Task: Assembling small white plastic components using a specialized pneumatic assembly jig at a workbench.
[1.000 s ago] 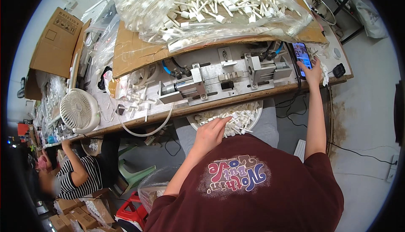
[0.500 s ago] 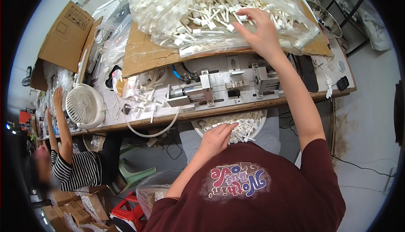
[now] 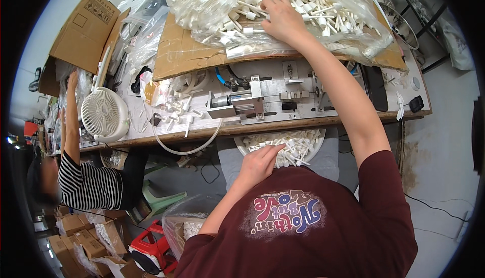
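Note:
My right hand [image 3: 284, 21] reaches over the far pile of white plastic pieces [image 3: 323, 9], its fingers bent and the thumb apart from them. I see nothing held between them. Each piece has a thick round head and a thin stem; they lie loose in a clear plastic bag [image 3: 202, 5]. My left hand [image 3: 257, 167] rests by the near rim of a white bowl [image 3: 319, 149] on my lap, fingers stretched out and close together. Similar white pieces [image 3: 298, 146] fill that bowl. What lies under the left palm is hidden.
A metal fixture [image 3: 252, 98] with clamps is on the bench below the cardboard [image 3: 174, 55]. Several loose pieces [image 3: 174, 111], a looping clear tube [image 3: 187, 152] and a white fan [image 3: 104, 114] stand left. Another person [image 3: 91, 187] works at far left.
My right hand has moved left and farther into the pile, its fingers more bent. My left hand stays at the bowl. The whole view has shifted slightly.

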Demonstrator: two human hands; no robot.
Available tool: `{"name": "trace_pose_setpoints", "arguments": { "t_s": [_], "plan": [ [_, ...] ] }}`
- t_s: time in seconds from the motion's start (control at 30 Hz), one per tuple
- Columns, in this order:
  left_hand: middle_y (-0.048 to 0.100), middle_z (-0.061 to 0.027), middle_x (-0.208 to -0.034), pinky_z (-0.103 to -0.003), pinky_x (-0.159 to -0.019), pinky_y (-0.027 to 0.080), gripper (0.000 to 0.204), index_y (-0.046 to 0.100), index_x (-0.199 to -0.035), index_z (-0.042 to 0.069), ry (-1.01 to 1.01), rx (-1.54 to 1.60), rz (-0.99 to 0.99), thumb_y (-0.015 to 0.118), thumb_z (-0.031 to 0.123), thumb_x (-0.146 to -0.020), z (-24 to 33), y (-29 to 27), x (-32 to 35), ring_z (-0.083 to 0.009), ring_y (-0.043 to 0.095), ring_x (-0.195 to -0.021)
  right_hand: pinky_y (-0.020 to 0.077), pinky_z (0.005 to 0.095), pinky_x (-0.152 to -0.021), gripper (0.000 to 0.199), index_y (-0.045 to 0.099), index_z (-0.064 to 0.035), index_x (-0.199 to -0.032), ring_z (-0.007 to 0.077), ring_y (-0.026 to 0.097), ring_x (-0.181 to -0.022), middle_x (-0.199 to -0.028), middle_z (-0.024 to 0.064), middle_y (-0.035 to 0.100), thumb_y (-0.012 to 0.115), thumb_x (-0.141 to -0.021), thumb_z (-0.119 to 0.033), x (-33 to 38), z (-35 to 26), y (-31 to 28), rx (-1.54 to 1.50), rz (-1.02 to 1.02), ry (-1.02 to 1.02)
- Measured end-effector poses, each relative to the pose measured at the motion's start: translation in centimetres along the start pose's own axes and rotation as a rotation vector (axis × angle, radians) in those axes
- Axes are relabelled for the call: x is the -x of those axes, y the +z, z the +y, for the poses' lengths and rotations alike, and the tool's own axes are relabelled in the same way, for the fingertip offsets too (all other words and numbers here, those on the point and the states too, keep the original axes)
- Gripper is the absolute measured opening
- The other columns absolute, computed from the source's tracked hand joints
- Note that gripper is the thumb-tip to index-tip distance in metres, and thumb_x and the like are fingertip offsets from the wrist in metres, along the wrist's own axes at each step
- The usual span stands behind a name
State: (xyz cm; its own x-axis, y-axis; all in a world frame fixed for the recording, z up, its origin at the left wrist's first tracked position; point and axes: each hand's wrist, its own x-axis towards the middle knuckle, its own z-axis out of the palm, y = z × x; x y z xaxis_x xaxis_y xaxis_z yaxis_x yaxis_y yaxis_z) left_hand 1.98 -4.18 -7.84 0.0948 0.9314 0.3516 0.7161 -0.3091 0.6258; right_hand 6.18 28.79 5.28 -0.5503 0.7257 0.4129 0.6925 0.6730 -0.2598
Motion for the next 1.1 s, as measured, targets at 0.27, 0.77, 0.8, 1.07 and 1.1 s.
{"name": "trace_pose_setpoints", "arguments": {
  "t_s": [0.27,0.77,0.8,1.07,1.1],
  "plan": [
    [0.065,-0.0076,-0.086,-0.037,-0.062,0.054,0.039,0.065,-0.119,0.01,0.061,0.018,-0.004,0.064,-0.002,-0.083,0.1,0.4,-0.9,-0.0257,0.066,-0.074,0.0439,0.0403,-0.092,0.033,0.059,-0.011,-0.113,0.0258,0.062,-0.102,-0.1,0.009,0.068,0.065,-0.081,-0.012,3.1,3.4,-1.9,0.01,0.048,-0.127],
    [0.066,-0.0075,-0.085,-0.036,-0.062,0.053,0.04,0.066,-0.12,0.01,0.059,0.009,-0.001,0.065,-0.003,-0.083,0.6,0.2,-0.9,-0.0247,0.066,-0.073,0.0557,0.0431,-0.076,0.016,0.061,-0.0042,-0.1,0.0314,0.068,-0.091,-0.099,0.01,0.065,0.062,-0.084,-0.007,2.3,0.9,-3.7,0.27,-0.124,-0.099],
    [0.066,-0.0074,-0.085,-0.036,-0.062,0.053,0.04,0.066,-0.121,0.01,0.054,0.007,0.004,0.065,-0.003,-0.083,0.6,0.2,-0.8,-0.0245,0.066,-0.073,0.0556,0.0428,-0.076,0.014,0.062,-0.0047,-0.099,0.0308,0.068,-0.09,-0.098,0.0089,0.064,0.062,-0.084,-0.008,2.6,1.3,-3.7,0.264,-0.091,-0.109],
    [0.068,-0.0087,-0.092,-0.034,-0.064,0.054,0.036,0.067,-0.118,0.008,0.045,0.105,0.126,0.066,-0.004,-0.083,2.1,-1.9,-3.1,-0.0249,0.068,-0.077,0.0557,0.039,-0.066,0.011,0.07,-0.0113,-0.097,0.0265,0.068,-0.081,-0.096,0.001,0.067,0.068,-0.088,-0.015,5.3,3.0,-5.2,-0.128,0.407,-0.319],
    [0.069,-0.009,-0.093,-0.034,-0.065,0.054,0.035,0.067,-0.117,0.007,0.032,0.147,0.168,0.066,-0.003,-0.084,2.4,-2.4,-3.8,-0.0254,0.068,-0.08,0.0557,0.0376,-0.066,0.012,0.071,-0.0112,-0.098,0.0258,0.068,-0.081,-0.097,0.0019,0.068,0.068,-0.086,-0.014,6.1,2.3,-5.4,-0.137,0.433,-0.358]
  ]
}}
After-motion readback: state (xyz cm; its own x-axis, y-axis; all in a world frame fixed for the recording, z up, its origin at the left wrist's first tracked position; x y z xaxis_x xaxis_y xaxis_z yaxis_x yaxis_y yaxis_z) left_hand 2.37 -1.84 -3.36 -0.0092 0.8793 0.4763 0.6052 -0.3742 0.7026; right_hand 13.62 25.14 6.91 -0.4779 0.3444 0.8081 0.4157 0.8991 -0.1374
